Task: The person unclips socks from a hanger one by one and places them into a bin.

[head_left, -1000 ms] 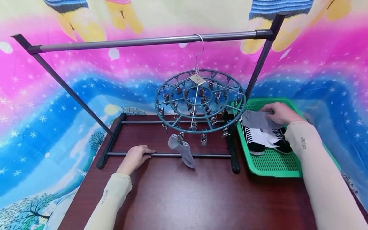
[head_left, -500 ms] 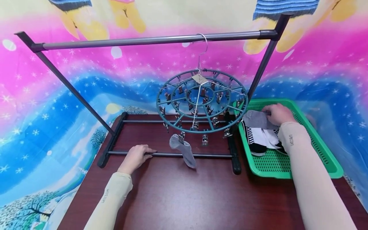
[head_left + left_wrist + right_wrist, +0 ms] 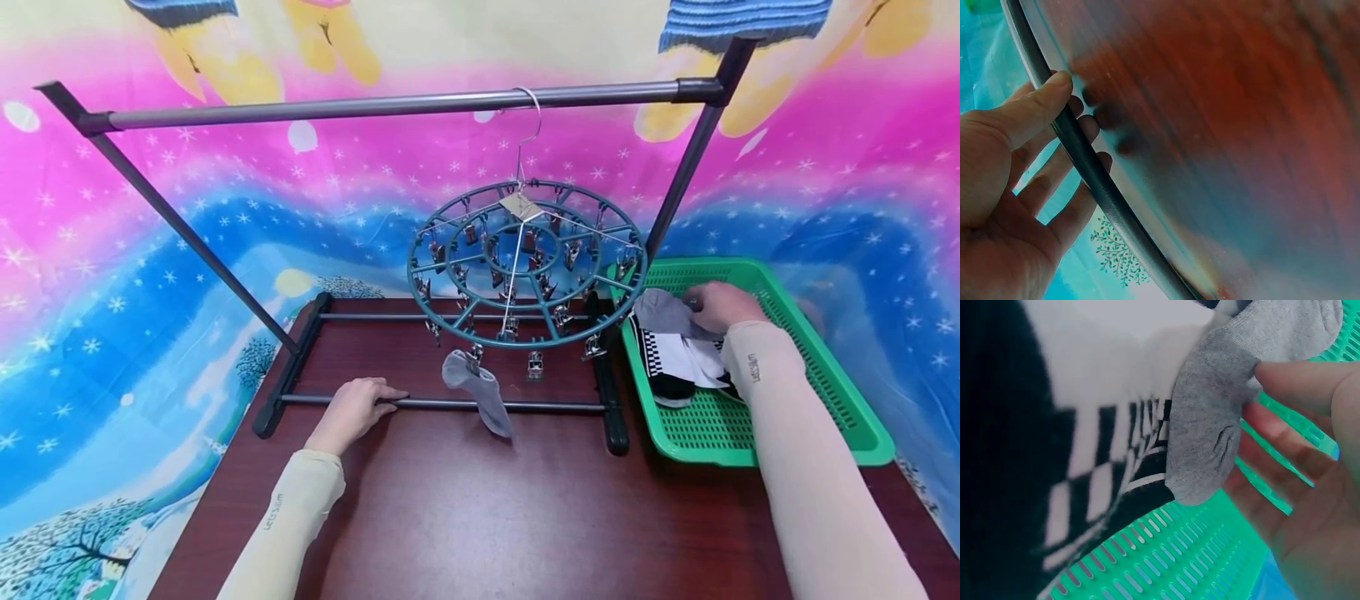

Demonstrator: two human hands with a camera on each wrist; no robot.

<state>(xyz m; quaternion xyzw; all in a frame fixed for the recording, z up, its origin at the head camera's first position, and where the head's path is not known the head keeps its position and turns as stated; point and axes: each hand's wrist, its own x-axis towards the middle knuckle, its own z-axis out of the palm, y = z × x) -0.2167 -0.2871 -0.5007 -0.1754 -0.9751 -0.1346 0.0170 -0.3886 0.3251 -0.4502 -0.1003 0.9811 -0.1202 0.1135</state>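
My left hand [image 3: 360, 410] grips the front lower bar [image 3: 442, 404] of a metal drying rack; the left wrist view shows the thumb on one side of the bar and fingertips on the other. Over the green basket [image 3: 712, 455], my right hand [image 3: 723, 306] pinches a grey sock [image 3: 1204, 419] between thumb and fingers. Beneath that sock lie black-and-white checkered socks [image 3: 678, 358]. From a clip on the round hanger [image 3: 450, 325] hangs another grey sock [image 3: 483, 396], its lower end in front of the bar.
The rack's top rail [image 3: 300, 111] carries the hanger by a metal hook, and several clips dangle from its rings. A dark red table [image 3: 480, 517] lies below. Behind stands a patterned backdrop [image 3: 135, 233].
My right hand has shifted slightly left and down over the basket, still with the grey sock, which now looks more bunched. The left hand stays on the bar.
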